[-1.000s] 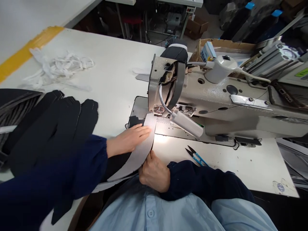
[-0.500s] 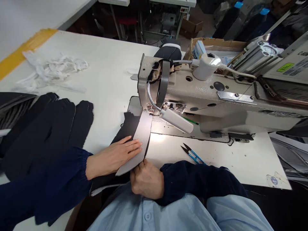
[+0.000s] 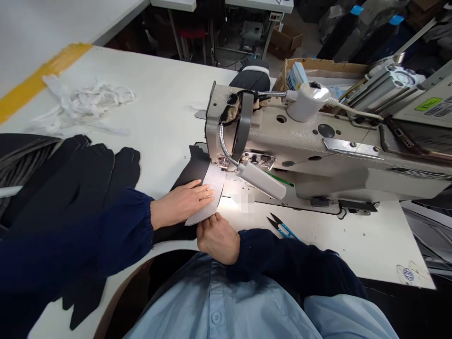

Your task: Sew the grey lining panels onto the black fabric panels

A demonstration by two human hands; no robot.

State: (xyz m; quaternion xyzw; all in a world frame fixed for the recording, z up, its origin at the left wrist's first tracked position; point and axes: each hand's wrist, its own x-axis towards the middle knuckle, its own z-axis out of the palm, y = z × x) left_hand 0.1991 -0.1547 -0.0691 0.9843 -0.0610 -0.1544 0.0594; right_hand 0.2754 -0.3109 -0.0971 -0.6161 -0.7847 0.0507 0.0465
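Under the head of a sewing machine [image 3: 268, 127] runs a light grey fabric piece [image 3: 214, 181], lying over a black fabric piece [image 3: 195, 167]. My left hand [image 3: 185, 202] lies flat across both pieces, its fingers stretched over the grey one. At the near end of the grey piece, my right hand [image 3: 218, 238] is closed, pinching the fabric edge; its fingertips are partly hidden. A small lamp [image 3: 263, 180] on a bendy metal neck lights the stitching area. The needle itself cannot be made out.
Blue-handled thread snips [image 3: 282, 227] lie right of my right hand. Stacked black cut pieces [image 3: 88, 174] cover the table's left side, with a tangle of white strips [image 3: 92, 101] behind them. A cardboard box [image 3: 328, 66] stands behind the machine.
Both hands and the fabric have moved away from my body, toward the machine head. Less of the grey piece shows on the near side, and the black piece reaches further past the head's left.
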